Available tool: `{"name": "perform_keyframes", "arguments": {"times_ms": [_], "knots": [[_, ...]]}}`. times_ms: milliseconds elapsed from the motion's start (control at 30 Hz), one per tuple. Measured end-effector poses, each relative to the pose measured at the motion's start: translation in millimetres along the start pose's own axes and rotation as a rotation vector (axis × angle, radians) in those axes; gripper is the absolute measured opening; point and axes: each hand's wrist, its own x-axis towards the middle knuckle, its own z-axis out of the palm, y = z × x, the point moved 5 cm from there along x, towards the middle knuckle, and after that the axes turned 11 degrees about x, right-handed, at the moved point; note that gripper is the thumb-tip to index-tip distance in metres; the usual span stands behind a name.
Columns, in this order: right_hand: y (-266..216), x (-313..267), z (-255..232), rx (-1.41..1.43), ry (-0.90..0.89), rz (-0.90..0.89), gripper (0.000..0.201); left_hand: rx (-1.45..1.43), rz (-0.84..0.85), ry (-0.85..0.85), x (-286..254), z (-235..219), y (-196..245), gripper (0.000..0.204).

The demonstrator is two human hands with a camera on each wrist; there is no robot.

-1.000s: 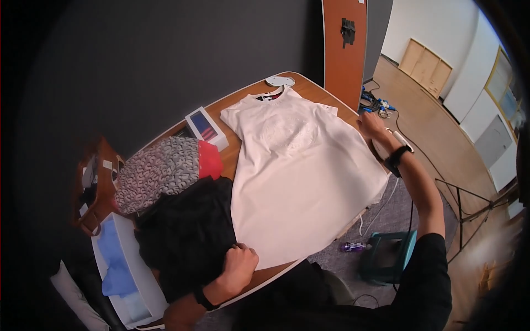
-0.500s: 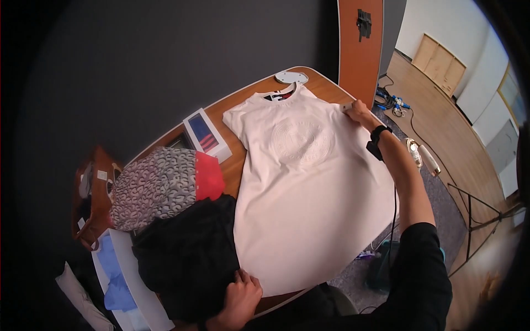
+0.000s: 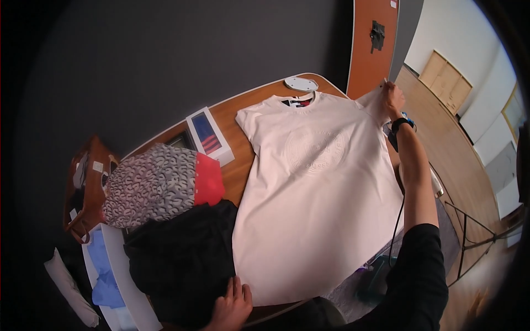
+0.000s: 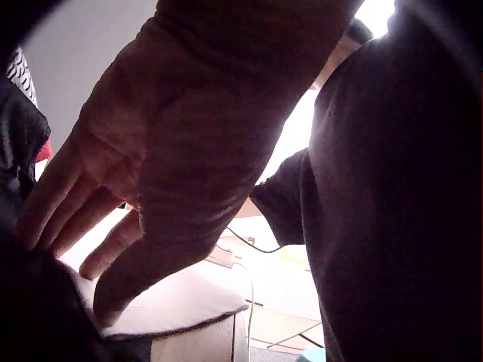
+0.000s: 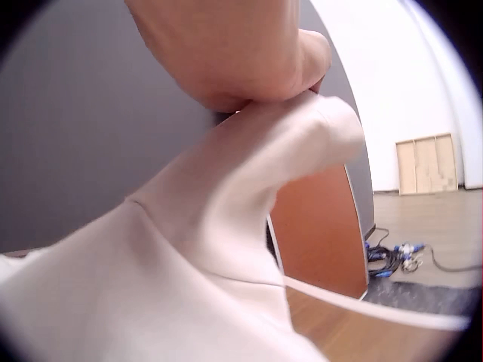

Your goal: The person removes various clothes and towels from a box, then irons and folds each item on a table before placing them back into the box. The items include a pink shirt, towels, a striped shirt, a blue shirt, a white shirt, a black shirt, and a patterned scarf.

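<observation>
A cream T-shirt (image 3: pixel 314 215) with a round embossed emblem on its chest lies spread face up on the wooden table, collar toward the far end. My right hand (image 3: pixel 394 99) pinches the end of its right-side sleeve (image 5: pixel 234 162) and holds it raised above the tabletop. Down at the hem's near left corner rests my left hand (image 3: pixel 233 309), its fingers (image 4: pixel 64 204) extended, fingertips on the edge where the shirt meets a black garment (image 3: pixel 182 259). In the left wrist view that hand's thumb lies beside the shirt's hem.
Left of the shirt stand a patterned grey bag with a red band (image 3: pixel 154 185), a boxed item (image 3: pixel 205 132) and a brown bag (image 3: pixel 88 182). A white box (image 3: pixel 124 270) holds blue cloth. A white flat object (image 3: pixel 301 84) sits at the far corner. Cables (image 5: pixel 389 260) lie on the floor.
My right hand has come from beyond the table's right edge to the shirt's sleeve, gripped it and lifted it outward. The left hand stays by the hem, its fingers straighter. The head view has shifted.
</observation>
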Motion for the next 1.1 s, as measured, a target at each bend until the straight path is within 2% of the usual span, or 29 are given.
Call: {"name": "perform_keyframes", "arguments": {"times_ms": [33,167,200,300,367,467,533,600,667,700,733,767,833,933,1033,1067,1100], "knots": [[-3,2,2,-0.052,-0.034,-0.043,0.037,-0.008,-0.010,-0.009,-1,3,0,0.040],[14,-18,28,-0.287,-0.394,-0.152,0.042,-0.026,-0.025,-0.051,0,3,2,0.040],[27,-19,32,-0.279,-0.432,-0.051,0.043,-0.027,-0.023,-0.064,1,3,3,0.040],[50,-10,23,-0.152,-0.179,0.116,0.042,-0.051,-0.043,-0.118,4,-2,1,0.039],[53,-12,12,-0.134,-0.093,0.103,0.043,-0.051,-0.040,-0.119,4,-2,1,0.039],[21,-16,-4,-0.033,-0.025,0.114,0.042,-0.013,-0.025,-0.094,4,-3,1,0.038],[-2,-17,3,0.008,-0.026,0.109,0.041,0.016,-0.022,-0.062,3,-3,3,0.038],[-33,-24,15,0.000,-0.157,-0.007,0.039,0.041,-0.024,-0.023,1,-3,4,0.037],[-59,-41,44,0.131,-0.465,-0.212,0.033,0.033,-0.040,-0.070,3,-5,5,0.037],[-85,-68,37,0.405,-0.734,-0.222,0.032,0.030,-0.046,-0.094,4,-6,5,0.037],[-130,-107,2,0.550,-1.122,-0.143,0.029,0.039,-0.043,-0.092,3,-6,5,0.037],[-147,-131,-12,0.691,-1.274,-0.062,0.027,0.047,-0.041,-0.089,3,-5,6,0.037],[-124,-112,3,0.558,-1.061,-0.102,0.031,0.052,-0.034,-0.087,1,-6,6,0.037],[-63,-83,37,0.418,-0.780,0.052,0.039,0.052,-0.025,-0.062,1,-8,6,0.037],[-55,-115,31,0.298,-0.891,0.066,0.050,0.061,-0.010,-0.015,-2,-5,7,0.038],[-54,-127,34,0.156,-0.916,0.049,0.059,0.061,-0.009,-0.016,-2,-4,7,0.038],[-57,-132,32,0.161,-0.883,-0.037,0.062,0.059,-0.009,-0.020,-2,-4,7,0.039]]}}
